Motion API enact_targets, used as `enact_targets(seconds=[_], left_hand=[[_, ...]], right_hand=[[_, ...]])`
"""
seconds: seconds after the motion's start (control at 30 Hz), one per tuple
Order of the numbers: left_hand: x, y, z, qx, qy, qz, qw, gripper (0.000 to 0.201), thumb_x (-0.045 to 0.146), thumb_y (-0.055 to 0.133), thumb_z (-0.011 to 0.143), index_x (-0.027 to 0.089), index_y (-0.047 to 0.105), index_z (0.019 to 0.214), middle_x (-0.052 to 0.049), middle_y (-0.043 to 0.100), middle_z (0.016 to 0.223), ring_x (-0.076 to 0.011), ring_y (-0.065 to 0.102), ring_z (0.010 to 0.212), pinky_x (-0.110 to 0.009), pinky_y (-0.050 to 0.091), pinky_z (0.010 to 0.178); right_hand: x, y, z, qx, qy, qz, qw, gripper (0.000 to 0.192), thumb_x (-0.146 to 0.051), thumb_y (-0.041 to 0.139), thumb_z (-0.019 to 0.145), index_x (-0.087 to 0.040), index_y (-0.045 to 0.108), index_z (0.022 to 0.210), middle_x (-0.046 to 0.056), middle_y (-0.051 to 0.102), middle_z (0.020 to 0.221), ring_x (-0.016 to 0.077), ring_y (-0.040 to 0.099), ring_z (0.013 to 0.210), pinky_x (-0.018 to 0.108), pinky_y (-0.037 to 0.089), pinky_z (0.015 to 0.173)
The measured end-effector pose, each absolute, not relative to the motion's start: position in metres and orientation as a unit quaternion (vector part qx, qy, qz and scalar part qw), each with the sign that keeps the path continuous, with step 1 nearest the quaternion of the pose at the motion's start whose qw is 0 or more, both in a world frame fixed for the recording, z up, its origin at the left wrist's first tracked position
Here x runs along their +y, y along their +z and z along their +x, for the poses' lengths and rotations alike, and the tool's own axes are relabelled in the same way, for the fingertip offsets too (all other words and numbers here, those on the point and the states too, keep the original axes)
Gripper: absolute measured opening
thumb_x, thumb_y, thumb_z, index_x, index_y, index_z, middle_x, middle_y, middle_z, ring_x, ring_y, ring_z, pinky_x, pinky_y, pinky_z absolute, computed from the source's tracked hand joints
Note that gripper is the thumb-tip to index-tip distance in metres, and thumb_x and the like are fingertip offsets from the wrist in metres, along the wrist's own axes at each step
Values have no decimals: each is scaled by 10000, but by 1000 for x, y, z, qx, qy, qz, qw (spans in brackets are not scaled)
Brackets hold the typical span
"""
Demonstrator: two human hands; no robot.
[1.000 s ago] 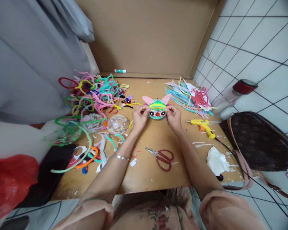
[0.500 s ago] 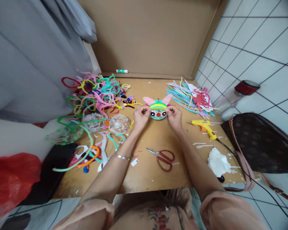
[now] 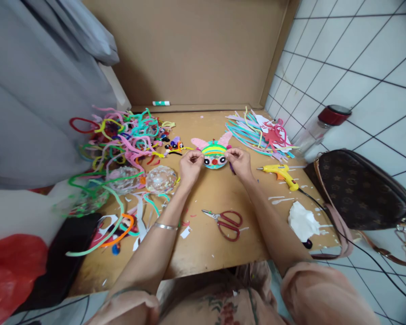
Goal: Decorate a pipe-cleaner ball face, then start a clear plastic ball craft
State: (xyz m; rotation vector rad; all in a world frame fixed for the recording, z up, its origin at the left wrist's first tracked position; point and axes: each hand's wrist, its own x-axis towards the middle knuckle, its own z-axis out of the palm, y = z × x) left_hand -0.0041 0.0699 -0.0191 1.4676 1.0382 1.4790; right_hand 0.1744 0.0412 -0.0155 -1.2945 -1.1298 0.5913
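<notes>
Between my two hands, a round animal-face craft (image 3: 214, 150) in green and yellow stripes stands over the table's middle. It has pink ears, black-and-white eyes and a red nose. My left hand (image 3: 191, 166) pinches its left edge beside one eye. At the opposite edge, my right hand (image 3: 238, 161) has its fingers closed by the other eye. A small dark purple piece hangs below the right fingers. Nearer my body lie red-handled scissors (image 3: 223, 222), their blades pointing left.
Left, a heap of pipe cleaners (image 3: 131, 135) lies behind clear plastic balls (image 3: 161, 179). Right are a bundle of pipe cleaners (image 3: 246, 135), a yellow glue gun (image 3: 280, 175) with its cord, crumpled white tissue (image 3: 302, 221), a red-lidded bottle (image 3: 325, 126) and a brown handbag (image 3: 362, 189).
The view has shifted, so the whole scene sits slightly further left. Both hands keep their places at the craft's edges. A dark purple piece now shows below my right fingers.
</notes>
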Motion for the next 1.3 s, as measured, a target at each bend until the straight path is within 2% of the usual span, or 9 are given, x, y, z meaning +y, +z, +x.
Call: enact_targets(seconds=[0.17, 0.37, 0.6, 0.7, 0.87, 0.97, 1.1, 1.2, 1.3], left_hand=[[69, -20, -4, 416, 584, 575, 393, 76, 247, 660, 724, 187, 639, 682, -13, 642, 747, -141, 600, 705, -267, 499, 693], [70, -23, -2, 419, 594, 566, 389, 93, 262, 673, 722, 185, 634, 687, 1, 624, 733, -128, 583, 678, -258, 491, 681], [69, -24, -1, 429, 580, 589, 364, 103, 272, 641, 753, 170, 648, 736, -15, 636, 779, -136, 598, 728, -258, 488, 710], [63, -20, 0, 439, 590, 610, 294, 149, 308, 633, 803, 173, 665, 857, -49, 667, 899, -165, 623, 835, -284, 500, 769], [41, -2, 1, 385, 581, 713, 78, 222, 367, 561, 933, 196, 671, 1020, -93, 700, 1071, -222, 602, 1063, -380, 442, 977], [29, 3, 3, 377, 519, 766, 44, 258, 392, 526, 977, 216, 707, 1033, -91, 730, 1078, -230, 594, 1074, -390, 396, 986], [19, 1, 5, 387, 476, 782, 111, 238, 381, 574, 954, 216, 743, 919, -80, 754, 944, -223, 616, 955, -383, 385, 914], [16, -1, 6, 357, 504, 753, 229, 221, 367, 619, 915, 195, 746, 863, -72, 752, 905, -199, 637, 874, -347, 429, 871], [15, -1, 8, 344, 549, 661, 380, 258, 422, 692, 848, 169, 737, 820, -48, 728, 822, -167, 614, 761, -296, 459, 763]], right_hand=[[40, -15, 172, -491, 243, -559, 622, 262, -483, 642, 676, -223, 637, 651, 22, 624, 747, 156, 566, 662, 320, 508, 689], [34, -14, 170, -524, 184, -560, 615, 143, -347, 635, 758, -215, 680, 731, 44, 691, 848, 200, 629, 809, 349, 525, 807], [28, -17, 174, -588, 87, -563, 574, 154, -320, 541, 862, -214, 616, 781, 57, 645, 880, 216, 613, 869, 354, 510, 836], [26, -15, 175, -611, 58, -558, 558, 161, -317, 490, 904, -219, 587, 820, 71, 625, 941, 223, 607, 939, 359, 506, 870], [14, 1, 172, -650, 22, -550, 523, 177, -310, 439, 955, -229, 578, 880, 94, 620, 1042, 249, 582, 1090, 402, 458, 981], [4, 9, 165, -681, 6, -539, 496, 202, -316, 419, 976, -223, 579, 895, 112, 624, 1082, 262, 570, 1128, 418, 427, 995], [-10, 15, 156, -690, 0, -555, 465, 242, -309, 369, 1005, -220, 578, 921, 114, 625, 1096, 260, 570, 1124, 410, 419, 977], [-34, 24, 157, -682, -12, -581, 444, 228, -279, 372, 1007, -212, 590, 990, 123, 621, 1122, 268, 568, 1133, 410, 431, 973], [-80, 30, 158, -729, 0, -595, 339, 233, -242, 470, 969, -181, 600, 1154, 145, 629, 1127, 284, 590, 1078, 402, 466, 920]])
